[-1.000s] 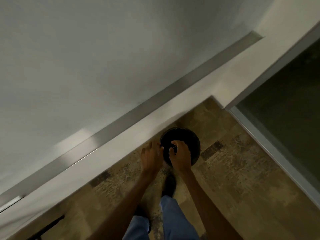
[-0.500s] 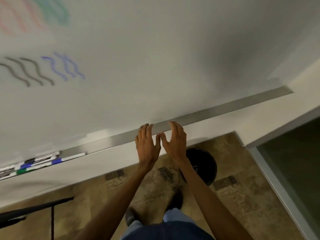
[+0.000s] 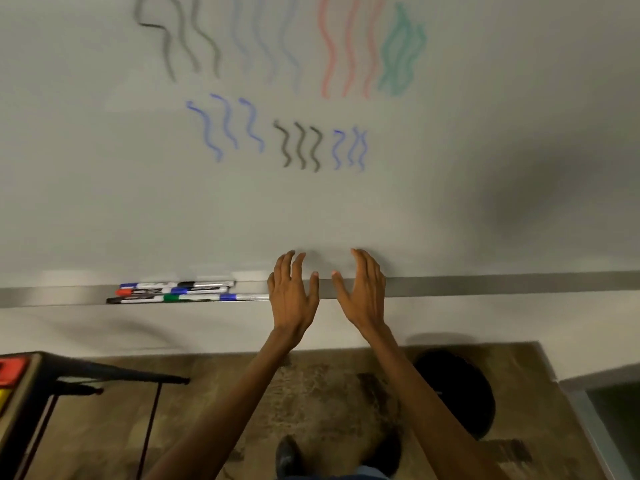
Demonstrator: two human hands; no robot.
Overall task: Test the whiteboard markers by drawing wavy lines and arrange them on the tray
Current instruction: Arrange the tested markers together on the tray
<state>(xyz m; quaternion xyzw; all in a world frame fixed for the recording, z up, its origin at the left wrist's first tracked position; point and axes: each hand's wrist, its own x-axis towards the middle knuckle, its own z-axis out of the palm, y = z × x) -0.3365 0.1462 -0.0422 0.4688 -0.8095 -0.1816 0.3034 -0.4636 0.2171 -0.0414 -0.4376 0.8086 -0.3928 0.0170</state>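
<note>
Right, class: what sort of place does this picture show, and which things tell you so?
Probably a classroom or meeting room: a wall whiteboard with test wavy lines, and markers lying on its tray.

A long grey metal tray (image 3: 485,287) runs level along the foot of a whiteboard (image 3: 104,202) and passes behind both grips. To the left of the left grip (image 3: 292,296), whiteboard markers (image 3: 173,291) lie lengthwise on the tray, in three rows side by side. The row nearest the board shows blue and black parts, the middle row red and blue. The front row shows black, green and blue, and its last marker (image 3: 244,297) reaches up to the left grip; contact cannot be told. Lower down, a mottled brown floor (image 3: 329,393) carries a round black object (image 3: 457,393), below and to the right of the right grip (image 3: 363,292).
</note>
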